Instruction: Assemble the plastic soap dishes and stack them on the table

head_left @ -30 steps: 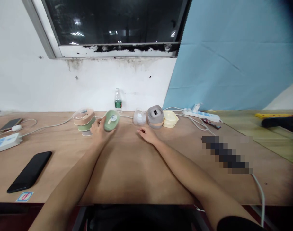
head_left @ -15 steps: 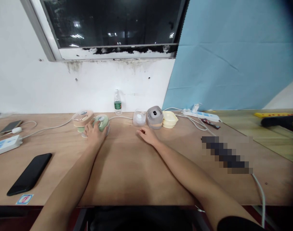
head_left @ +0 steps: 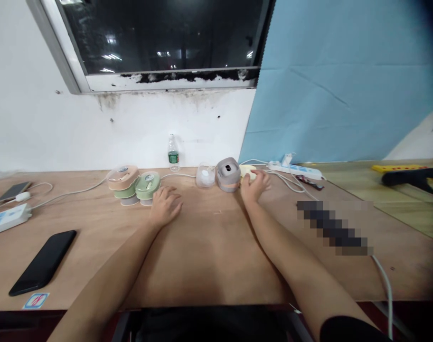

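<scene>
My left hand (head_left: pixel 164 206) lies flat on the wooden table (head_left: pixel 209 247) with its fingers apart and nothing in it, just right of a green round container (head_left: pixel 147 186). That container stands upright beside a stack of a pink and a green container (head_left: pixel 123 183). My right hand (head_left: pixel 255 185) is stretched out over a pale yellow stack of lids (head_left: pixel 246 171), fingers spread and touching it. Left of that stack stand a grey container (head_left: pixel 228 174) and a clear one (head_left: pixel 205 175).
A small water bottle (head_left: pixel 173 153) stands at the wall. A white power strip (head_left: pixel 296 169) with cables lies back right, another strip (head_left: pixel 6 218) and a charging phone (head_left: pixel 13 191) far left. A black phone (head_left: pixel 43 262) lies front left. A pixelated dark object (head_left: pixel 335 228) lies right.
My left hand set the green container down beside the stack, let go and drew back to the right. My right hand moved from the table's middle to the yellow stack.
</scene>
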`<act>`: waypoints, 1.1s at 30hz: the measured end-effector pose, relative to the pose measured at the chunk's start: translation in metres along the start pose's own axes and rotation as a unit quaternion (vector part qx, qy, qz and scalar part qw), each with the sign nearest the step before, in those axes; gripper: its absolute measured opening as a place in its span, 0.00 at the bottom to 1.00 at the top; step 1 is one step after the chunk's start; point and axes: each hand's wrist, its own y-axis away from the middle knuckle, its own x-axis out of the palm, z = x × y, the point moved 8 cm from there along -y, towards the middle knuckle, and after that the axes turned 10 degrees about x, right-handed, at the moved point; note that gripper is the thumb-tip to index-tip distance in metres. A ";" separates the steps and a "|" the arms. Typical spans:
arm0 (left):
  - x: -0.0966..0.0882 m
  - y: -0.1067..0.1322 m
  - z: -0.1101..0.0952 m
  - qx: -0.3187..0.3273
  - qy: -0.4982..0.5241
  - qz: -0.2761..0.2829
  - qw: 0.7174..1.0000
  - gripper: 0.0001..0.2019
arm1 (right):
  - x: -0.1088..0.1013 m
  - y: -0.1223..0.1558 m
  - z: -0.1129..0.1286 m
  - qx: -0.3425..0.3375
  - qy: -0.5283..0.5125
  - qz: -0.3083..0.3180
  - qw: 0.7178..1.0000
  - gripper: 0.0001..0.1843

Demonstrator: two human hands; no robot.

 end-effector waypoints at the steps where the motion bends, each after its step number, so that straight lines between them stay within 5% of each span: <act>1: 0.002 -0.001 -0.002 0.004 0.005 0.007 1.000 0.11 | 0.000 -0.005 -0.012 0.038 0.016 -0.003 0.999 0.15; 6: 0.006 0.000 0.005 -0.002 0.018 0.019 1.000 0.11 | 0.014 -0.006 -0.043 0.140 0.047 0.043 0.988 0.19; 15: 0.017 0.004 0.011 -0.015 0.057 0.059 0.996 0.12 | 0.030 0.000 -0.031 0.066 0.038 0.110 0.991 0.11; 20: 0.020 0.004 0.011 -0.019 0.067 0.075 0.995 0.13 | 0.023 -0.003 -0.030 0.062 0.021 0.080 0.995 0.10; 24: 0.020 0.004 0.012 -0.013 0.073 0.070 0.995 0.12 | 0.005 -0.008 -0.023 0.050 -0.018 -0.003 0.999 0.10; 29: 0.018 0.004 0.010 -0.013 0.076 0.065 0.995 0.14 | -0.011 0.001 0.006 -0.060 -0.118 -0.038 0.990 0.12; 33: 0.014 0.004 0.010 -0.024 0.081 0.039 0.996 0.25 | -0.004 0.041 0.054 -0.191 -0.177 0.080 0.962 0.13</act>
